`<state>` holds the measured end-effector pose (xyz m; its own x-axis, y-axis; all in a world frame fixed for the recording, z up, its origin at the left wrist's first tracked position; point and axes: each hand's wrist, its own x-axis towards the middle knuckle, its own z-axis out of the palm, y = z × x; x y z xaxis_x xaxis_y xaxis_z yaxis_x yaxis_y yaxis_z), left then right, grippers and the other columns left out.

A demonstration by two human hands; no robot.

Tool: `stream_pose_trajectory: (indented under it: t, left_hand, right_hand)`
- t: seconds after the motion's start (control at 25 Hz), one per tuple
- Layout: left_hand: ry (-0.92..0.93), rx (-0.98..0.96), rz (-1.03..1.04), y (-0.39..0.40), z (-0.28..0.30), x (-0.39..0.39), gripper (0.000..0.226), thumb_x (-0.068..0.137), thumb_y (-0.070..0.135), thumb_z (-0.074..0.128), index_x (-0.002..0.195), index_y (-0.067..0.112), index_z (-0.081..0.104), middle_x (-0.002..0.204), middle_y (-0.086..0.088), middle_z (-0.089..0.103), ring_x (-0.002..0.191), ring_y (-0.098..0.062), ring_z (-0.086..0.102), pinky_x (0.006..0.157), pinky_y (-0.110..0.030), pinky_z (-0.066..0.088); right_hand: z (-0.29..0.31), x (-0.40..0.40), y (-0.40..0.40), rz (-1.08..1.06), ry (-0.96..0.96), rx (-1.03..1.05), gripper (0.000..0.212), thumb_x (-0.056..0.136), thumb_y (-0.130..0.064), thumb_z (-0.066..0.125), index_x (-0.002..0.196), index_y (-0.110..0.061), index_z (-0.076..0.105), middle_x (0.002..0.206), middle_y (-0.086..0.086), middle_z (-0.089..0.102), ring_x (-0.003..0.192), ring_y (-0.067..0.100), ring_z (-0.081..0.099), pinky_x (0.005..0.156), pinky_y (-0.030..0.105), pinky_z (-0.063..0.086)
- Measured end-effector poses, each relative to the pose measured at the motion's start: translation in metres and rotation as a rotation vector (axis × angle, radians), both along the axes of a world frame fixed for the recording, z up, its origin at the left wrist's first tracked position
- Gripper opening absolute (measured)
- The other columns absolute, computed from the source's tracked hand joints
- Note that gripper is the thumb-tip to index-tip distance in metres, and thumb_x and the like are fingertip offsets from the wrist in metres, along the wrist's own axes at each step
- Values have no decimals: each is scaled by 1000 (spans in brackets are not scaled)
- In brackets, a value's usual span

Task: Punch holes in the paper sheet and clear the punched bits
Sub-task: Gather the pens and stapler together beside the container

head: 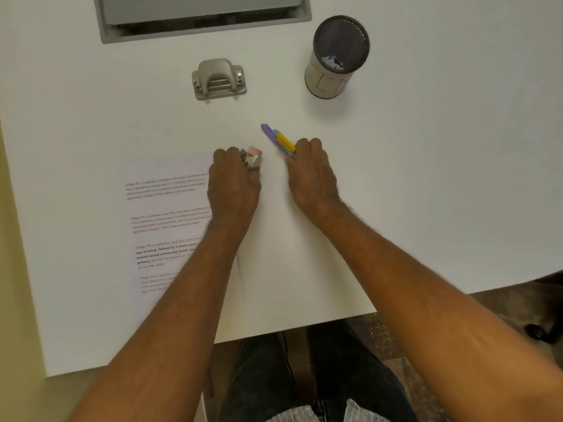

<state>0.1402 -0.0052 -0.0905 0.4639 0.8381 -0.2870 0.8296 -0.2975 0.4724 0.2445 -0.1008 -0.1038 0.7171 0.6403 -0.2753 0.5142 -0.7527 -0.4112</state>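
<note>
Hands over white desk (426,178). Left hand (233,178) curled into a fist around small pale blocks (253,156), pink and cream, that poke out past the knuckles; what they are I cannot tell. This hand lies over the right edge of the printed paper sheet (167,220), which lies flat on the desk's left part. Right hand (313,175) clenched on a bundle of coloured markers (278,139), purple and yellow ends pointing away. Hole punch (218,79) stands further back, untouched. Mesh pen cup (336,56) to its right, white paper bits (333,63) at its bottom.
</note>
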Motion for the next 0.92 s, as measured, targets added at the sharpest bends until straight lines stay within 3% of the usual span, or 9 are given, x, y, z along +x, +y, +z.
stream_pose_trajectory:
  t: [0.12, 0.24, 0.36, 0.48, 0.6, 0.8, 0.92]
  left_hand:
    - [-49, -46, 56, -13, 7, 24, 33, 100, 33, 60, 116, 5, 59, 120, -15, 60, 109, -33, 58, 80, -38, 42]
    - [-186, -301, 120, -40, 13, 69, 29, 99, 35, 59, 111, 9, 61, 108, -7, 67, 97, -25, 61, 76, -30, 41]
    - [-298, -616, 229, -66, 12, 126, 35, 91, 41, 63, 108, 11, 63, 100, -6, 71, 90, -29, 67, 70, -32, 47]
    - [-331, -738, 250, -85, 11, 179, 31, 90, 31, 67, 112, 11, 61, 96, -9, 71, 74, -23, 66, 60, -29, 50]
    - [-343, -748, 278, -99, 10, 224, 30, 89, 23, 69, 115, 10, 61, 91, -10, 70, 69, -23, 67, 52, -29, 53]
    - [-288, -611, 217, -109, -7, 258, 24, 87, 23, 72, 104, 13, 58, 78, 2, 62, 73, -25, 71, 67, -43, 65]
    - [-233, -493, 137, -112, -13, 266, 25, 89, 31, 73, 99, 16, 56, 80, 6, 60, 80, -21, 71, 77, -39, 63]
  right_hand:
    - [6, 11, -14, -69, 111, 75, 15, 110, -19, 45, 110, -5, 50, 112, 16, 56, 98, 34, 54, 76, 48, 46]
    - [14, 34, -44, -230, 292, 208, 6, 110, -16, 41, 108, -11, 44, 99, 7, 53, 85, 25, 51, 69, 37, 38]
    - [20, 74, -69, -304, 211, 280, 15, 110, -12, 40, 119, -6, 50, 106, 10, 55, 91, 24, 52, 74, 35, 41]
    - [16, 118, -88, -390, 150, 244, 16, 111, -13, 41, 117, -3, 51, 107, 10, 52, 91, 21, 51, 75, 34, 42]
    - [9, 153, -105, -461, 171, 187, 19, 111, -15, 44, 122, -3, 51, 110, 6, 48, 95, 19, 52, 78, 34, 50]
    - [-1, 184, -118, -458, 155, 139, 27, 110, -23, 51, 131, -6, 54, 122, 11, 53, 98, 15, 53, 80, 25, 48]
    - [-6, 190, -119, -450, 152, 158, 30, 108, -24, 55, 132, -7, 56, 125, 14, 56, 100, 17, 56, 81, 23, 48]
